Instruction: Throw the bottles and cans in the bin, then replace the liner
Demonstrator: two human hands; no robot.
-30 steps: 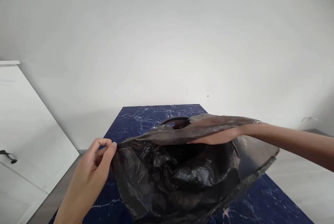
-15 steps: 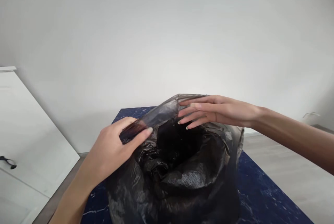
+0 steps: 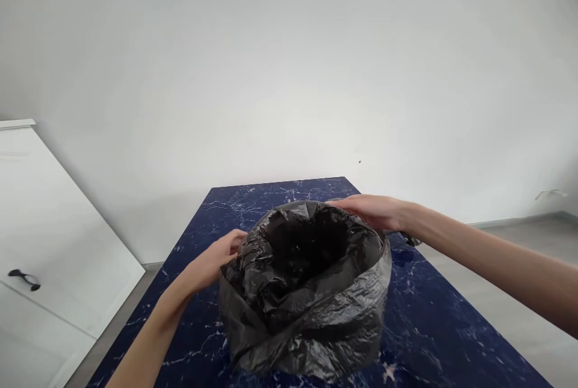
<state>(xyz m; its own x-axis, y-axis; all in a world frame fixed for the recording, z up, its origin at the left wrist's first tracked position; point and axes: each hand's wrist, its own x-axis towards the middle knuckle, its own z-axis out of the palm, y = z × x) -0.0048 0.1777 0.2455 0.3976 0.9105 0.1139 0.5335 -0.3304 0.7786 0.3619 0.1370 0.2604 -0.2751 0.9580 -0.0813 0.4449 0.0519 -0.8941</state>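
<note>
A: Presently, what are the hands doing at the grip?

B: The left hand (image 3: pixel 215 260) is pressing its fingers against the left side of the black bin bag (image 3: pixel 307 288), at the rolled-over edge, left of frame centre. Whether it is pinching the film or only pushing on it, I cannot tell; the fingertips are hidden behind the plastic. The right hand (image 3: pixel 371 209) is lying with fingers spread flat on the far right part of the edge, just above centre.

A: Where is the bag sitting?

B: It is standing at lower centre on the dark blue marbled tabletop (image 3: pixel 451 328), draped over a round container that is fully covered and not showing.

A: How far along is the fitting?

B: Judging from the folds, the mouth is open and the edge is turned down all round, so the lining appears mostly done. The near skirt is hanging loose and wrinkled, so smoothing or tucking seems to be remaining.

A: Surroundings?

B: A white cabinet (image 3: pixel 49 237) is standing at the left edge, a plain wall (image 3: pixel 289 62) behind.
</note>
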